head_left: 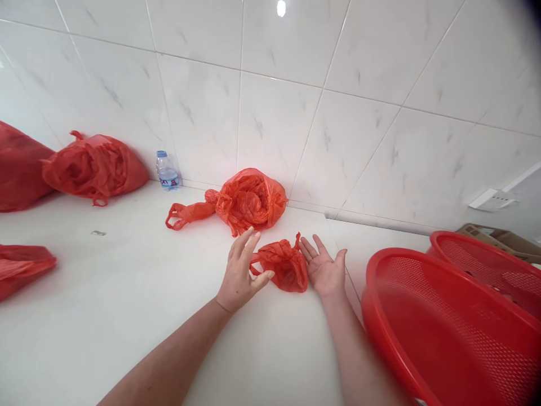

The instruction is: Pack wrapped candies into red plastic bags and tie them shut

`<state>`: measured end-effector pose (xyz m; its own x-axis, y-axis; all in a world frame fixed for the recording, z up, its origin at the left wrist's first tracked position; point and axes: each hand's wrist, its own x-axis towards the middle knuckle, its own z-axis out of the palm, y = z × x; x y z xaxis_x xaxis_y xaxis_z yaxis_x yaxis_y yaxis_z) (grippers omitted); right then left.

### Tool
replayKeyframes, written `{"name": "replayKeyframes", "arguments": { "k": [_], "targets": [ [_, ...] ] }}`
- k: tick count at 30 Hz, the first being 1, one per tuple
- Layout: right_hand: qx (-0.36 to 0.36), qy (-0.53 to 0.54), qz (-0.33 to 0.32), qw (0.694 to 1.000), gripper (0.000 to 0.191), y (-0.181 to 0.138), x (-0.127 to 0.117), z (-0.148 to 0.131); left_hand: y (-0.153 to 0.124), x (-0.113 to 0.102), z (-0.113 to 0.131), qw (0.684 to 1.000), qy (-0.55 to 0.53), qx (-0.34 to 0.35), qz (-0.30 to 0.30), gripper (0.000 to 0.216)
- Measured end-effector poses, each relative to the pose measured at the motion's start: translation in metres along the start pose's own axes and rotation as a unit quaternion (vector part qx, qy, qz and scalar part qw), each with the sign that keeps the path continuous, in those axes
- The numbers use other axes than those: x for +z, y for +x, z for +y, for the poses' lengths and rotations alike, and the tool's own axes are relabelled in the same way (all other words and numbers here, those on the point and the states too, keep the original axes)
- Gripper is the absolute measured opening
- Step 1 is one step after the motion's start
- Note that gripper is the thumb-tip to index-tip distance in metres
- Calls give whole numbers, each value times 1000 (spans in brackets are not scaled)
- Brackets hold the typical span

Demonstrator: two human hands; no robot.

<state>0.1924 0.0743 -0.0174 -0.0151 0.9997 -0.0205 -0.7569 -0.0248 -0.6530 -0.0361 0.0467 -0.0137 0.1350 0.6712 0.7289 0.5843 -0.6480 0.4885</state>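
A small red plastic bag (287,269) lies crumpled on the white table, its mouth partly gathered and its handles sticking out. At its left side is my left hand (243,270), fingers spread and thumb reaching in front of the bag's edge. To the right, my right hand (325,269) is turned palm up with the fingers stretched out, close against the bag's side. Neither hand grips anything. Just behind sits a larger red plastic bag (253,200), bunched up, with one twisted handle trailing left.
Two red perforated plastic baskets (401,327) stand at the right. Along the tiled wall (203,113) are a water bottle (168,172) with a blue cap and a full red bag (97,166). More red bags reach in from the left edge. A socket strip (492,199) is at far right.
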Motion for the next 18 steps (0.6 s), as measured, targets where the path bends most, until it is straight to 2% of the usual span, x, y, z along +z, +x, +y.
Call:
{"name": "replayKeyframes", "arguments": {
  "k": [3,6,7,9,12,14,18],
  "targets": [
    [56,-14,-43,997,77,-4,5,3,-1,6,0,996,69,36,-54,87],
    [102,-42,-76,991,79,-6,6,4,-4,11,0,987,98,36,-123,94],
    [115,-51,-85,988,79,-6,6,5,-4,12,0,984,100,29,-145,90],
    [138,-64,-92,984,75,-5,4,6,-4,13,1,978,99,12,-184,64],
    [151,-70,-69,984,48,0,0,8,1,8,0,972,100,-21,-211,24],
    [146,-67,-45,986,33,2,-2,9,6,-2,-3,969,119,-65,-206,17],
    [158,-66,-25,985,25,4,-4,11,12,-41,-13,943,198,-172,-206,13]
  ]
}}
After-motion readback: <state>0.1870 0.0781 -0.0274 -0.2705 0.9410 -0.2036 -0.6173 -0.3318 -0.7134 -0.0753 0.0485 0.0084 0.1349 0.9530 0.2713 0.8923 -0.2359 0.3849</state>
